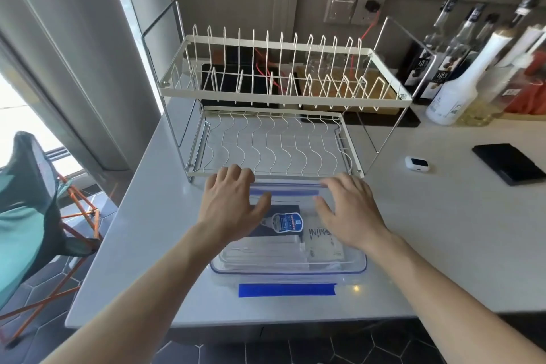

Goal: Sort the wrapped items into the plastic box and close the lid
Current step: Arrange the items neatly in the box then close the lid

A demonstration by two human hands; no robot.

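Item: clear plastic box (353,266) with blue trim, on the pale tabletop (443,230) directly under my hands.

Lid (283,241): transparent, lying on top of the box. A blue latch flap (286,289) sticks out flat at the near edge; another blue strip (285,188) runs along the far edge between my fingertips. I cannot tell whether the latches are clipped.

Contents, seen through the lid: a dark packet (274,223) with a blue-and-white bottle-shaped label, its small print too fine to read; to the right of it, under my right hand, a pale wrapped packet (325,245) printed "MINI" in outline letters, read sideways; nearest me, clear wrapped packs (263,251) with no legible writing.

My left hand (233,204): open, fingers spread, palm down on the left far part of the lid, holding nothing.

My right hand (348,207): open, fingers spread, palm down on the right far part of the lid, holding nothing.

Beyond my fingertips: a two-tier white wire dish rack (280,91). To the right of my right hand: a small white case (417,163) and a black flat case (508,163). Far right, against the wall: bottles (461,80); two dark labels show what looks like "183", the rest blurred.
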